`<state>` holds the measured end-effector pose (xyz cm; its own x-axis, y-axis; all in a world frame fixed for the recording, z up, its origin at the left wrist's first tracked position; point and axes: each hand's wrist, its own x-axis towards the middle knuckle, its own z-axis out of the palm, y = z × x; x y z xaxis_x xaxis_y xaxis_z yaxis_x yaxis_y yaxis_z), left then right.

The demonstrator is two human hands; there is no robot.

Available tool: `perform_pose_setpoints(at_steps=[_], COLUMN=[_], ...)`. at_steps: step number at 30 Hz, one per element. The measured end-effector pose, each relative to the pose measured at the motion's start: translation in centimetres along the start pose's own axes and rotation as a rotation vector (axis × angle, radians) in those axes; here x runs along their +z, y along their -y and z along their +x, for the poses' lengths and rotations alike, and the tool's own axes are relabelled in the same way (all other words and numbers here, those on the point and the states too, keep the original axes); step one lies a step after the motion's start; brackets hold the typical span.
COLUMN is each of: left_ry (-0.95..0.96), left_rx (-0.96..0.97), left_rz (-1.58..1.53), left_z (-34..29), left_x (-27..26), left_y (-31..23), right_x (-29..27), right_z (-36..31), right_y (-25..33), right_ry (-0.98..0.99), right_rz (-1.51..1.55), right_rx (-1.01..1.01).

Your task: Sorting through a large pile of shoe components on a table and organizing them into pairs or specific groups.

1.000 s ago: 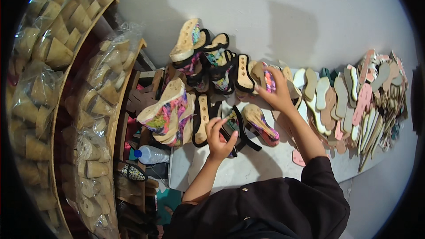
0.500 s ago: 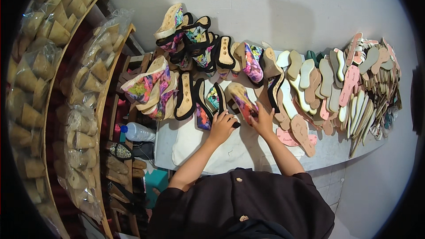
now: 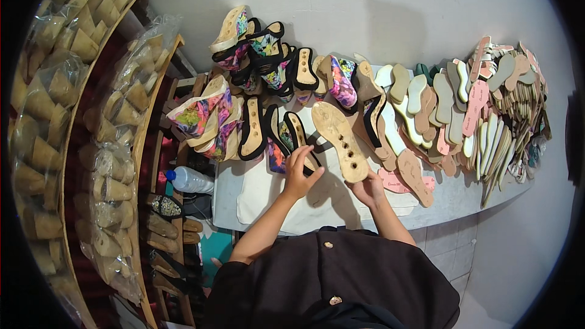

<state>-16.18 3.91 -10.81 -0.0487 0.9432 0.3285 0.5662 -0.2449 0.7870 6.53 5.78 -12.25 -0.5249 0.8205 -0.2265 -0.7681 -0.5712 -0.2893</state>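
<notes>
– Turned since the earlier frame: your tan wedge sole now shows its holed face over the white sheet, your right hand gripping its near end.
– And my left?
– Your left hand has its fingers at a black-edged wedge; whether it grasps, I can't tell.
– Anything crowding me?
– Floral wedges stand just beyond, loose insoles heap to your right, and a blue-capped bottle sits left.

One sole, pale tan, row of dark round holes along narrower half, holed face up, wide end pointing away, near end in right hand
</notes>
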Motion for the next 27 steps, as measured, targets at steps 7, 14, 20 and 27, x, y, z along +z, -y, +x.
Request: perform_pose_setpoints(at_steps=[7,14,20,27], left_ry=[0.128,0.205,0.342,0.694], left_rx=[-0.514,-0.588,-0.130,0.132], left_rz=[-0.984,-0.900,-0.324,0.446], left_z=[2.5,4.7,6.7,6.1], left_x=[2.5,3.7,4.4,1.6], left_y=[-3.3,-2.8,2.5,4.0], right_x=[2.1,5.1,4.7,4.2], right_z=[0.5,-0.1,0.7,-0.3], right_y=[-2.9,-1.9,-0.2,1.4], right_ry=[0.046,-0.041,-0.316,-0.426], right_rz=[-0.716,-1.608,-1.637,-1.611], right_rx=[-0.105,-0.698,-0.925,-0.901])
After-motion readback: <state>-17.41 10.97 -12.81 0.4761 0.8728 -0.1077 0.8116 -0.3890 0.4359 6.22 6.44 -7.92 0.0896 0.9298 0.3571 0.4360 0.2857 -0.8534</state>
